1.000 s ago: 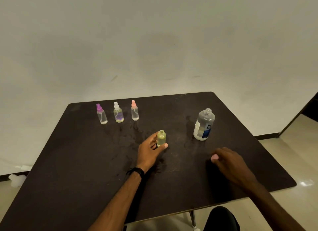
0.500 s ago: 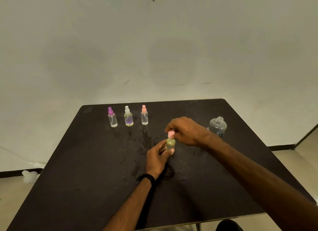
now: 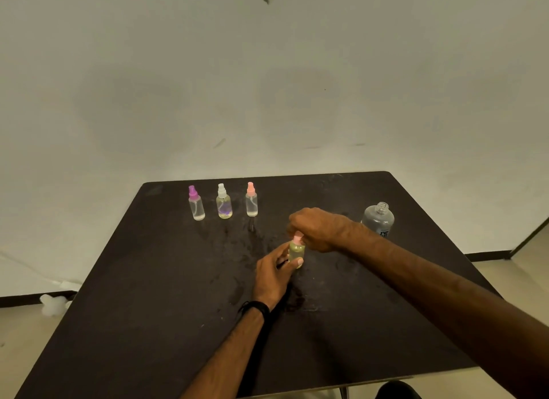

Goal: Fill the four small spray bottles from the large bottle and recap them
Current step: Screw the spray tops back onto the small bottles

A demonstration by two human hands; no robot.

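A dark square table (image 3: 148,309) fills the lower part of the view, standing against a pale wall. At its far right stands the large bottle (image 3: 378,219), clear, upright and uncapped, partly hidden behind the person's right forearm. Along the far left stand three small spray bottles in a row, all capped: a purple-capped one (image 3: 196,204), a white-capped one (image 3: 223,202) and a pink-capped one (image 3: 251,200). Near the table's middle stands the fourth small bottle (image 3: 296,251), yellowish and see-through, apparently filled with liquid. The left hand (image 3: 274,275) grips its base, fingers and thumb curled round the body. The right hand (image 3: 316,227) reaches over from above, its fingers pinching the pink spray cap (image 3: 297,238) that sits on the bottle's neck. This looks like the last recapping step. The likely risks: the cap could go on crooked and cross-thread, or a hard twist against a loose left grip could tip the light bottle and spill it. The tabletop around it already looks damp, which makes slipping easier.
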